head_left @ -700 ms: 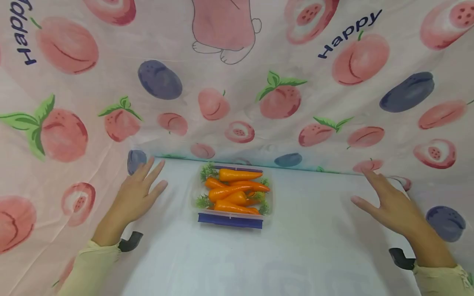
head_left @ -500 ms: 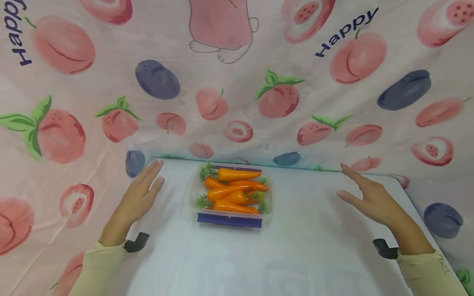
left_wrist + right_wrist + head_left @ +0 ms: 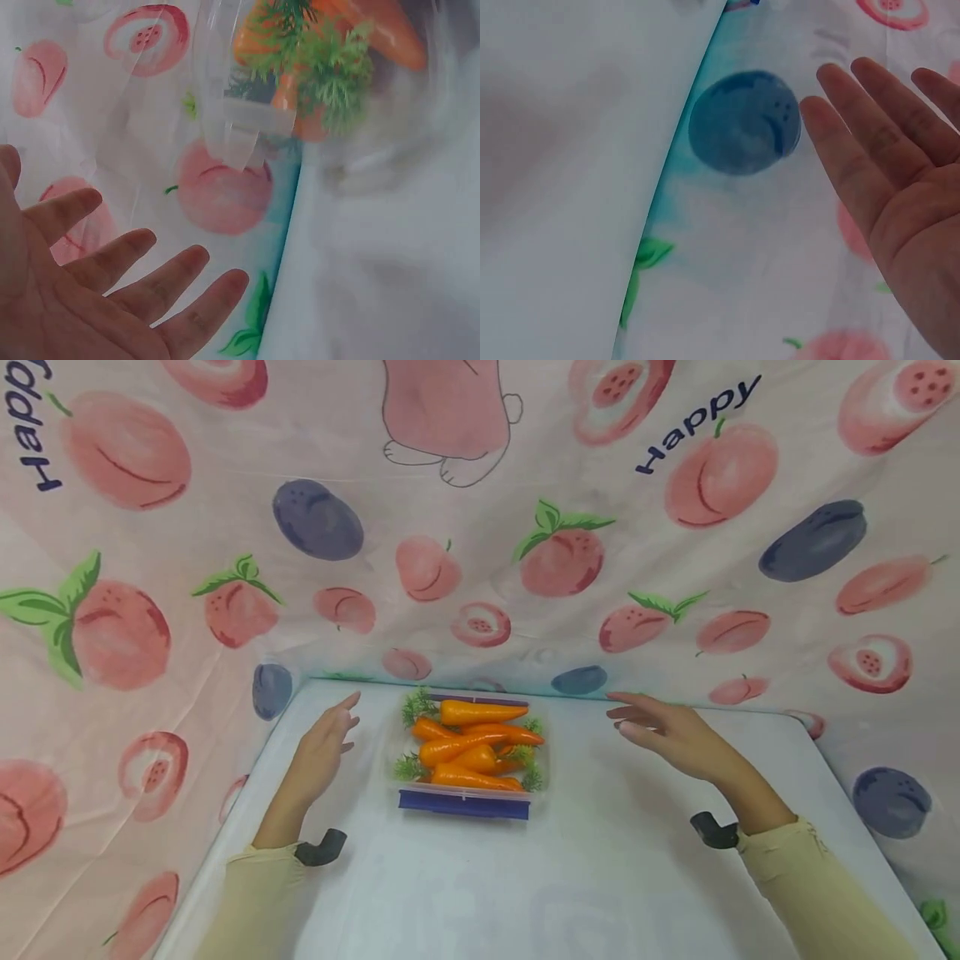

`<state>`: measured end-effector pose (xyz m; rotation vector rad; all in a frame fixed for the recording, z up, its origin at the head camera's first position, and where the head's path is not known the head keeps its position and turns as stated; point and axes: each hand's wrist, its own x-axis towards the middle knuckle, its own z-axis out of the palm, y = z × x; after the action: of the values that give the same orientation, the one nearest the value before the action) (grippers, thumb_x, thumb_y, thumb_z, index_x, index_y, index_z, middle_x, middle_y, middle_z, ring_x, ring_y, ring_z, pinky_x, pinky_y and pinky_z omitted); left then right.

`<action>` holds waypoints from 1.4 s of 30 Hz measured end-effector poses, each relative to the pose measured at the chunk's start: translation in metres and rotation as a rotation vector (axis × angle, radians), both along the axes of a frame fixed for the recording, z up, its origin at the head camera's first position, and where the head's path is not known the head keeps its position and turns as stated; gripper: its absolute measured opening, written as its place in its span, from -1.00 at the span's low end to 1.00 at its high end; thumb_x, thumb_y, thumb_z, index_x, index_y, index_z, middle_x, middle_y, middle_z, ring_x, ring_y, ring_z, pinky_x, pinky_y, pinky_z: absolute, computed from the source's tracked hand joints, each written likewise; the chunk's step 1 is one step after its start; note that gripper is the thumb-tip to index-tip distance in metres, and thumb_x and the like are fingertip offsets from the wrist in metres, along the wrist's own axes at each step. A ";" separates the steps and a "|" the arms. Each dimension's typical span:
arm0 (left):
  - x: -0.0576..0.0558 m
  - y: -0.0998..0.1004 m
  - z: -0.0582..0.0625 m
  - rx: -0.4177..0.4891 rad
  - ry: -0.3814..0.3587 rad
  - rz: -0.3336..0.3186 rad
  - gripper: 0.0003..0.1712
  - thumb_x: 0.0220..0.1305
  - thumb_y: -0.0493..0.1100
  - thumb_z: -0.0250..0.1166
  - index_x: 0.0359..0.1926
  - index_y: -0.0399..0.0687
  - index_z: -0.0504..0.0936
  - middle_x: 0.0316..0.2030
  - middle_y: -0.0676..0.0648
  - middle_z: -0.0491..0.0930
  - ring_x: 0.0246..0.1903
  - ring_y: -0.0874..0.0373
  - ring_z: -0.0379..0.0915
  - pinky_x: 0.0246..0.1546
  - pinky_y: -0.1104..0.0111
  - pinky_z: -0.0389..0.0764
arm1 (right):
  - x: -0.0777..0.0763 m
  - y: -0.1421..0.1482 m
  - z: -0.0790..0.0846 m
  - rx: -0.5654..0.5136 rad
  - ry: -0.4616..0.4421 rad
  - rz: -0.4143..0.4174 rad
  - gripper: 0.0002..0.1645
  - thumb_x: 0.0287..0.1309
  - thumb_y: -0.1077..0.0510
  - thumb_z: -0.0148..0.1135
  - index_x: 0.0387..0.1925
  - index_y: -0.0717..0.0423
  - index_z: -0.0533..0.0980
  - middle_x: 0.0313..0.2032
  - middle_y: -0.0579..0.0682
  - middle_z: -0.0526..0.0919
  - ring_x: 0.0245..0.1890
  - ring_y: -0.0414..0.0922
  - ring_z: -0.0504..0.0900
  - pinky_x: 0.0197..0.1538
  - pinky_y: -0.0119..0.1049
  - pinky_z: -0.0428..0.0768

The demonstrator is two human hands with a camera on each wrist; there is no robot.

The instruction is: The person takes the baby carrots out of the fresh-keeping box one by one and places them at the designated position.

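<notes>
A clear plastic box (image 3: 393, 777) with blue side clips stands towards the back of the white table. Several orange carrots (image 3: 480, 737) with green leafy tops lie inside it. My left hand (image 3: 318, 756) is held over the table to the left of the box, empty and apart from it. In the left wrist view the left hand's fingers (image 3: 180, 289) are spread and extended, with the box beyond them. To the right of the box hovers my right hand (image 3: 671, 737), also holding nothing. The right wrist view shows its fingers (image 3: 855, 161) nearly straight.
A fruit-print cloth (image 3: 465, 510) hangs behind the table and along its sides. The white table (image 3: 480, 885) ends just behind the box at the cloth. Each wrist carries a black mount (image 3: 321, 848) that sticks out inward.
Both hands have moved inward towards the box, the right one over a longer distance. The box and carrots have stayed in place; the view has shifted slightly.
</notes>
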<state>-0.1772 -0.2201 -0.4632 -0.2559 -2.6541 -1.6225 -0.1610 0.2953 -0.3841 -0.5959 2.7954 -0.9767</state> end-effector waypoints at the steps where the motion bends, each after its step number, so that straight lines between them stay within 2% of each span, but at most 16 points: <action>1: -0.002 0.003 -0.002 0.025 -0.018 -0.005 -0.32 0.64 0.20 -0.27 0.60 0.03 0.15 0.57 -0.20 0.14 0.43 -0.32 0.27 0.28 -0.18 0.49 | -0.002 -0.005 0.001 -0.008 -0.013 0.005 -0.34 0.47 -0.11 0.11 0.50 -0.09 0.30 0.24 0.09 0.65 0.26 0.19 0.60 0.20 0.30 0.59; 6: -0.010 0.016 -0.014 0.120 -0.091 -0.020 -0.30 0.63 0.24 -0.25 0.59 0.04 0.16 0.58 -0.20 0.12 0.44 -0.32 0.26 0.29 -0.15 0.49 | -0.015 -0.028 0.006 -0.071 -0.095 0.056 -0.41 0.46 -0.10 0.13 0.41 -0.04 0.40 0.15 0.02 0.71 0.15 0.05 0.69 0.20 0.15 0.64; 10: -0.015 0.025 -0.021 0.202 -0.155 -0.028 -0.29 0.62 0.24 -0.20 0.58 0.02 0.17 0.57 -0.24 0.12 0.46 -0.33 0.22 0.35 -0.19 0.41 | -0.026 -0.045 0.006 -0.137 -0.180 0.111 -0.50 0.46 -0.05 0.12 0.33 -0.02 0.48 0.12 0.04 0.72 0.04 -0.04 0.74 0.14 -0.04 0.71; 15: -0.017 0.034 -0.036 0.205 -0.245 0.017 -0.19 0.53 0.39 -0.16 0.58 0.07 0.19 0.57 -0.17 0.15 0.49 -0.30 0.16 0.43 -0.22 0.29 | -0.037 -0.068 0.007 -0.159 -0.265 0.156 -0.50 0.47 -0.08 0.10 0.28 0.05 0.51 0.14 0.13 0.70 0.05 0.05 0.73 0.10 -0.08 0.73; 17: -0.017 0.037 -0.044 0.195 -0.264 0.028 -0.18 0.50 0.43 -0.16 0.58 0.13 0.19 0.58 -0.11 0.14 0.54 -0.24 0.09 0.48 -0.20 0.22 | -0.040 -0.079 0.009 -0.149 -0.296 0.163 -0.45 0.45 -0.16 0.11 0.28 0.04 0.52 0.19 0.14 0.66 0.10 0.09 0.70 0.10 -0.07 0.74; 20: -0.016 0.040 -0.055 0.179 -0.249 0.028 -0.23 0.52 0.40 -0.16 0.58 0.22 0.17 0.60 -0.03 0.10 0.60 -0.13 -0.06 0.57 -0.15 0.03 | -0.044 -0.094 0.011 -0.134 -0.337 0.174 -0.38 0.40 -0.27 0.12 0.28 -0.01 0.53 0.26 0.15 0.59 0.15 0.12 0.65 0.11 -0.06 0.73; 23: -0.015 0.041 -0.062 0.182 -0.197 0.027 -0.29 0.56 0.34 -0.16 0.58 0.24 0.17 0.60 0.00 0.09 0.62 -0.05 -0.14 0.61 -0.09 -0.12 | -0.048 -0.110 0.013 -0.113 -0.362 0.189 -0.35 0.36 -0.33 0.12 0.29 -0.06 0.53 0.30 0.11 0.56 0.19 0.12 0.62 0.13 0.00 0.72; 27: -0.017 0.043 -0.069 0.227 -0.153 0.022 -0.36 0.60 0.24 -0.14 0.58 0.24 0.18 0.59 0.00 0.12 0.61 -0.03 -0.10 0.62 -0.06 -0.13 | -0.056 -0.126 0.012 -0.083 -0.371 0.207 -0.24 0.30 -0.42 0.09 0.34 -0.09 0.50 0.29 0.00 0.59 0.21 0.06 0.59 0.22 0.10 0.64; 31: -0.020 0.043 -0.072 0.256 -0.143 0.001 -0.41 0.62 0.11 -0.12 0.58 0.25 0.18 0.60 -0.02 0.09 0.62 -0.03 -0.13 0.62 -0.06 -0.16 | -0.065 -0.143 0.007 -0.074 -0.424 0.229 -0.19 0.26 -0.47 0.10 0.35 -0.09 0.49 0.23 -0.02 0.63 0.12 0.01 0.66 0.23 0.06 0.63; 36: -0.022 0.043 -0.071 0.256 -0.129 -0.034 -0.42 0.63 0.03 -0.12 0.58 0.26 0.16 0.61 -0.02 0.06 0.63 -0.04 -0.17 0.62 -0.10 -0.18 | -0.075 -0.163 -0.002 -0.057 -0.518 0.265 -0.26 0.27 -0.44 0.14 0.25 -0.07 0.56 0.14 0.03 0.67 -0.08 0.01 0.76 0.07 -0.07 0.73; 42: -0.022 0.041 -0.072 0.251 -0.104 -0.072 -0.40 0.63 -0.02 -0.12 0.60 0.18 0.13 0.62 -0.09 0.02 0.62 -0.12 -0.18 0.60 -0.16 -0.18 | -0.079 -0.179 -0.010 -0.005 -0.577 0.295 -0.22 0.26 -0.45 0.14 0.22 0.02 0.57 0.08 0.02 0.68 -0.12 0.00 0.72 -0.02 -0.12 0.74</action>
<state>-0.1996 -0.1791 -0.5352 -0.2694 -2.5009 -2.0210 -0.2402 0.1162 -0.3942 -0.5889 2.1322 -0.9139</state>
